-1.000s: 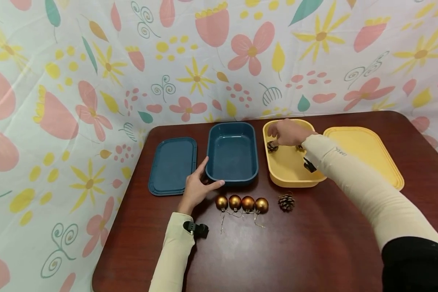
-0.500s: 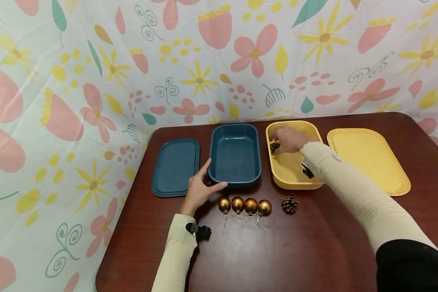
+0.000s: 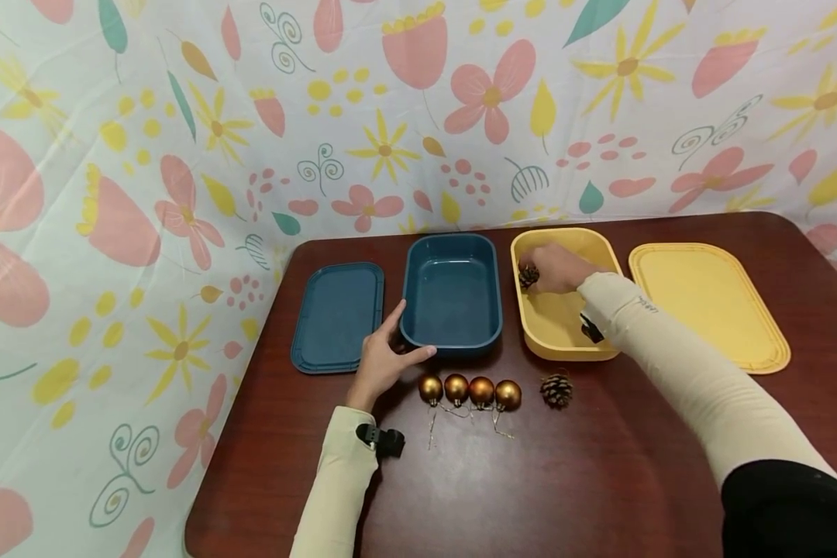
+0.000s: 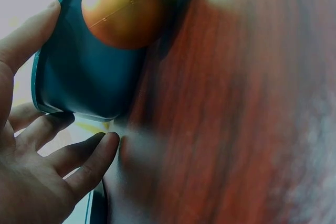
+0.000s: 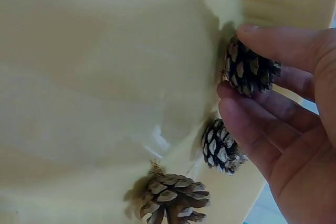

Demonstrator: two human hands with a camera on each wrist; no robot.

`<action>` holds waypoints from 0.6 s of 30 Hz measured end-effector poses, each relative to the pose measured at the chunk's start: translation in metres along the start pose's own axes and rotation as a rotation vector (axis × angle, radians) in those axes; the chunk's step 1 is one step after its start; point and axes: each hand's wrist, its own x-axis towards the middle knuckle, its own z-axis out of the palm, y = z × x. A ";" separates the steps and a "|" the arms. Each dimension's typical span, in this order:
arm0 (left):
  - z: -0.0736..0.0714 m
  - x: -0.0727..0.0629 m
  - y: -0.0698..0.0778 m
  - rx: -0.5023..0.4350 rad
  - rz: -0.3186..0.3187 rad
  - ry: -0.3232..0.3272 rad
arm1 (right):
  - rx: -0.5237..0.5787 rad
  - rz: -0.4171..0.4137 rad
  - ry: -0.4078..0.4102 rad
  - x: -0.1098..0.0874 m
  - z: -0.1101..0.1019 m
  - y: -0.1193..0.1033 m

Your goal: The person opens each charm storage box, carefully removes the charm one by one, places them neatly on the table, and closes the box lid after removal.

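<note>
My right hand (image 3: 559, 268) reaches into the yellow container (image 3: 554, 325). In the right wrist view its thumb and fingers pinch a pine cone (image 5: 249, 69) close by the container wall. Beside it lie a second pine cone (image 5: 221, 148) and a lighter brown third one (image 5: 173, 198). My left hand (image 3: 380, 363) touches the near left corner of the blue container (image 3: 449, 306), its thumb along the rim and its fingers, fairly straight, at the side. A copper-coloured bauble (image 4: 126, 11) shows beside that container in the left wrist view.
Several shiny baubles (image 3: 456, 389) with gold strings stand in a row before the blue container. One pine cone (image 3: 556, 390) sits on the table (image 3: 502, 496) to their right. A blue lid (image 3: 338, 318) lies far left, a yellow lid (image 3: 704, 306) far right. A flowered cloth (image 3: 390, 101) hangs behind.
My right hand has lowered further into the yellow container, toward its left wall. My left hand stays at the blue container's corner. The head view has shifted slightly.
</note>
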 end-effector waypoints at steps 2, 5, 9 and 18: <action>0.000 0.000 0.000 -0.003 -0.004 0.003 | 0.007 -0.002 -0.002 0.000 -0.002 0.000; 0.000 0.001 0.001 -0.003 -0.006 0.003 | 0.006 -0.013 -0.002 0.000 -0.003 0.001; 0.000 0.001 0.001 -0.002 -0.003 0.005 | -0.001 -0.037 0.001 -0.003 -0.005 0.004; 0.000 0.000 -0.001 0.005 -0.017 0.002 | 0.182 -0.004 0.016 -0.013 -0.020 -0.001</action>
